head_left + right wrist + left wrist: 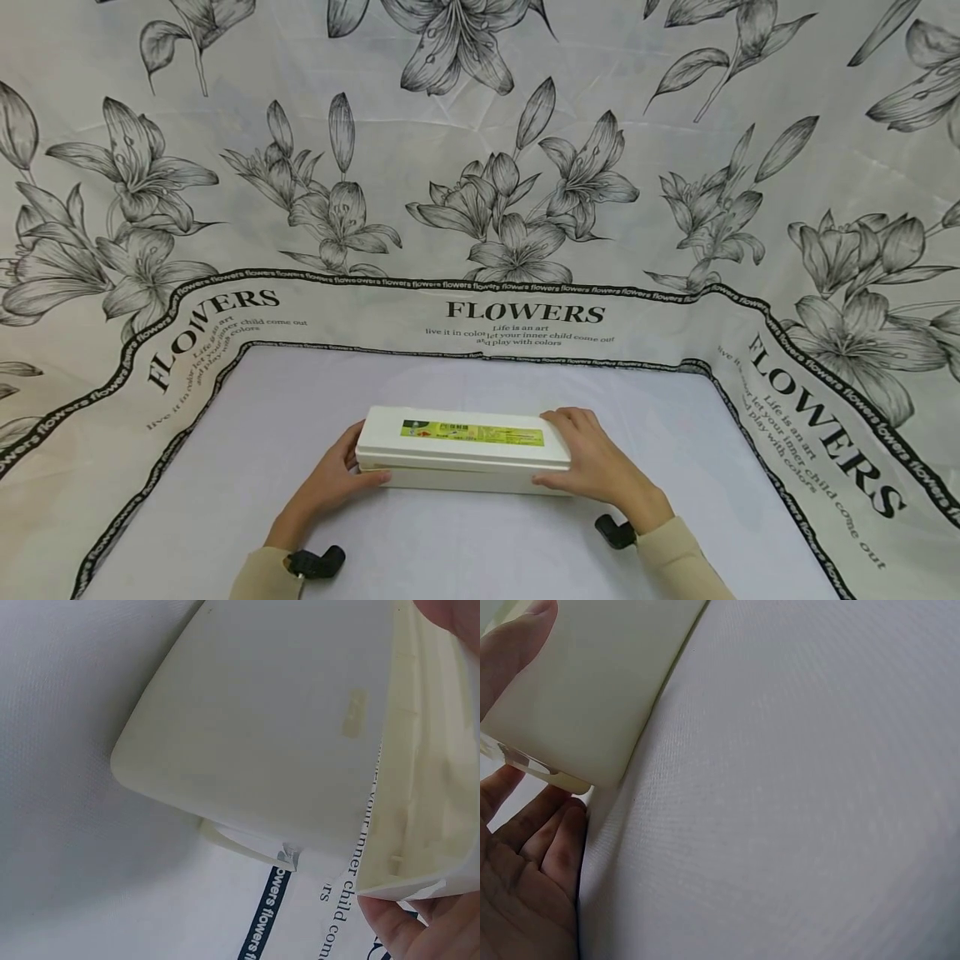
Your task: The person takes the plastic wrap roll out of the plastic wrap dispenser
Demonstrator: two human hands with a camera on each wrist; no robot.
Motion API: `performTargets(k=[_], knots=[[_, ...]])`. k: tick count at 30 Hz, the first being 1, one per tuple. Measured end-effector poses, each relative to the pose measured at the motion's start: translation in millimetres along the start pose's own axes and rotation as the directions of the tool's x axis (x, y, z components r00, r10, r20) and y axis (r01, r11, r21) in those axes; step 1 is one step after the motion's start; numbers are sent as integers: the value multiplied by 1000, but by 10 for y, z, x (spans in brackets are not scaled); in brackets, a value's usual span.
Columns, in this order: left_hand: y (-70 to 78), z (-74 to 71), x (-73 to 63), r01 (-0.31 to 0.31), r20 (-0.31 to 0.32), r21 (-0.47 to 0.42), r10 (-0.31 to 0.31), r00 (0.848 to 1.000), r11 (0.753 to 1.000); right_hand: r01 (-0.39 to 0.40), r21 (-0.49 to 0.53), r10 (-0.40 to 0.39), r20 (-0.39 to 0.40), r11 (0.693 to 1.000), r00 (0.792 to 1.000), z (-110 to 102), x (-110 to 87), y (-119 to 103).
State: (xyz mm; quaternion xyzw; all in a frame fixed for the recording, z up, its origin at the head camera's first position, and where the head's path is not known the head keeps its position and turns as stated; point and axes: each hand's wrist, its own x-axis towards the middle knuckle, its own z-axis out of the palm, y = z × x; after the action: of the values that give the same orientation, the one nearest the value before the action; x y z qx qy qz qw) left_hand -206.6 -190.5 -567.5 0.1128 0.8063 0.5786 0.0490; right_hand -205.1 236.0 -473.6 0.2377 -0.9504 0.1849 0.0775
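Note:
A long white plastic box (468,481) lies crosswise on the white cloth. Its lid (442,455) carries a yellow-green printed label (472,432). My left hand (337,477) holds the left end, the thumb lying on the front wall and the other fingers round the end. At the opposite end my right hand (596,460) grips the lid, thumb in front and fingers behind. In the right wrist view the lid (420,780) is raised off the box body (255,727), showing its cream inner side. A thin loop-like clip (240,846) stands out from the body's end. The box's contents are hidden.
White cloth (480,550) covers the table under the box. Behind and at both sides rises a flower-printed fabric (517,322) with black lettered bands. A black wrist camera (318,562) sits at the left sleeve, another black camera (615,531) at the right.

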Motion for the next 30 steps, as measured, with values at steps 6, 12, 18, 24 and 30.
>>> performTargets(k=[6, 12, 18, 24, 30], knots=[[5, 5, -2, 4, -7, 3, -4, 1000, 1000, -6, 14, 6, 5, 1000, 1000, 4, -12, 1], [11, 2, 3, 3, -12, 10, -3, 1000, 1000, 6, 17, -5, -12, 1000, 1000, -5, -20, -12], [15, 4, -4, 4, -12, 16, -4, 1000, 1000, -8, 60, 8, -10, 998, 1000, -17, -30, -25], [4, -4, -6, -2, -10, 9, 2, 1000, 1000, 2, 97, 3, -47, 995, 999, -64, -45, 5], [-3, -3, 1, 5, -13, 10, -5, 1000, 1000, -11, 106, 17, -54, 994, 998, -101, -66, 57]])
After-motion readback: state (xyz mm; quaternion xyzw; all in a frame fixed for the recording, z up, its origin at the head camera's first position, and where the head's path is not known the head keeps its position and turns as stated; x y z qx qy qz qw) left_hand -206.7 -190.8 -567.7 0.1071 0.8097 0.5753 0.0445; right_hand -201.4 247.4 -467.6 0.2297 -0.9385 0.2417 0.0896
